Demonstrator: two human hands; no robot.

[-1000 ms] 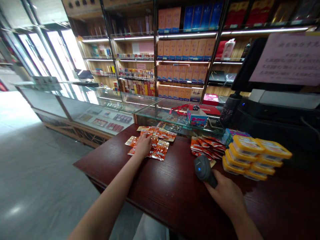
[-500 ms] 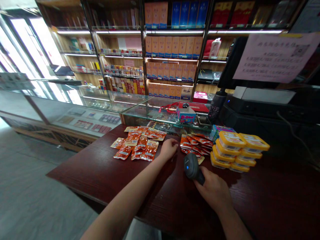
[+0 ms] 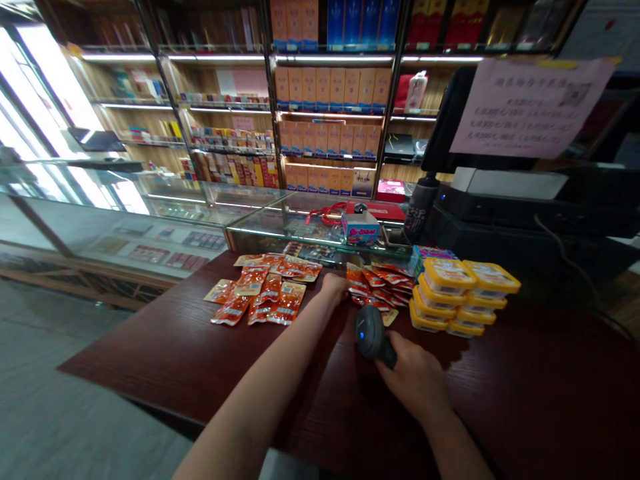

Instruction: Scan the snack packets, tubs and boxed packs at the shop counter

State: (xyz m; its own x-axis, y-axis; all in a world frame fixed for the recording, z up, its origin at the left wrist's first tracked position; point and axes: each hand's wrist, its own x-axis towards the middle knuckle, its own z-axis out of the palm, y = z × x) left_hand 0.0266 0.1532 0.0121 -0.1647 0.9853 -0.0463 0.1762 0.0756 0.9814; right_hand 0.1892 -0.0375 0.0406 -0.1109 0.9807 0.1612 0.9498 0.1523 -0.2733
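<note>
My right hand (image 3: 417,377) is wrapped round the handle of a dark barcode scanner (image 3: 371,333), held above the brown counter with a blue light showing on its head. My left hand (image 3: 334,287) is at the left edge of a pile of orange-red snack packets (image 3: 383,287). Its fingertips reach the packets and are partly hidden, so whether they grip one is unclear. Left of that hand lies a second, spread-out group of similar packets (image 3: 270,290), some with tan backs up. Stacked yellow-lidded tubs (image 3: 447,300) stand right of the scanner.
Behind the packets is a glass display case (image 3: 255,217) with a small pink-and-blue box (image 3: 361,228) on top. A dark monitor with a pink paper notice (image 3: 530,110) stands at right, beside a black bottle (image 3: 419,207). Shelves of boxes (image 3: 333,90) line the back wall.
My left hand has moved slightly right, up to the right-hand packet pile. The view has shifted a little to the right. The scanner stays in my right hand.
</note>
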